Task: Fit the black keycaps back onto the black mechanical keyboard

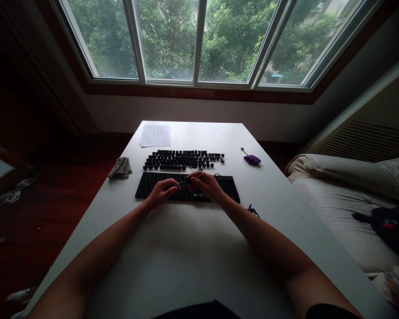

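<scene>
In the head view, the right hand (205,184) pinches a thin metal tool (182,182) above the black keyboard (228,188), midway between the table's (193,235) left and right edges; the left hand's (164,192) fingers curl narrowly at its other end, grip unclear. Loose keycaps (181,157) lie towards the far edge, a grey cloth (120,168) at the left edge, paper (156,135) by the far-left corner

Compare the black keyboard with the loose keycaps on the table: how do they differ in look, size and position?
The keyboard is one long slab; the loose keycaps are many separate pieces set out in rows.
The keyboard is far larger than any single keycap.
The keyboard lies nearer the camera; the keycaps lie beyond it.
Both are black and rest on the white table.
</scene>
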Demonstrator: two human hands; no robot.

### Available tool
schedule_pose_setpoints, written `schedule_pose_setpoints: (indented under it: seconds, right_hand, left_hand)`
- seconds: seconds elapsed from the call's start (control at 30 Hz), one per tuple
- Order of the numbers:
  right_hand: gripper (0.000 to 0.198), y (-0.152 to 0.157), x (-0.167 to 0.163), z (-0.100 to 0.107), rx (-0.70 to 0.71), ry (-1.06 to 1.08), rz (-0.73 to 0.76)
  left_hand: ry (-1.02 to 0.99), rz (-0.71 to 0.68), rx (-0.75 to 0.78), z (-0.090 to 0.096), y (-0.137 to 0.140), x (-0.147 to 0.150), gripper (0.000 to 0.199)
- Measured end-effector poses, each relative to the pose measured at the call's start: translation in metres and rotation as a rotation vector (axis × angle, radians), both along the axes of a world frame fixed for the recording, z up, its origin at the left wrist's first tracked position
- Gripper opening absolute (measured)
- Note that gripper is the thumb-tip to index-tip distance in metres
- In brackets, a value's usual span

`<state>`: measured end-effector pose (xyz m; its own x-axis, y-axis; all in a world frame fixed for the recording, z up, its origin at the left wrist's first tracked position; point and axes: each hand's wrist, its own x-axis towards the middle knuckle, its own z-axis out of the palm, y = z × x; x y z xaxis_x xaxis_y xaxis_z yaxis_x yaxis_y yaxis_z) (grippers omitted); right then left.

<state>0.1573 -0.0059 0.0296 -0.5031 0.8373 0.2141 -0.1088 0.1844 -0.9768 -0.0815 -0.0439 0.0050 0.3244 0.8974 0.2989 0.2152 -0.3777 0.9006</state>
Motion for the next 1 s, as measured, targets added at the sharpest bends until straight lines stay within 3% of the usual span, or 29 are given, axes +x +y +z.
schedule_pose_setpoints:
  seconds: [0.73,1.0]
  right_hand:
    - [0.035,-0.015,-0.012,-0.007,0.003,0.048,-0.184]
    - [0.034,-0.015,-0.013,-0.013,0.038,0.058,-0.213]
  left_hand:
    - [-0.106,-0.105,-0.137,0.005,-0.001,0.002,0.030]
    - [-0.152,-0.066,-0.188,0.000,0.002,0.004,0.033]
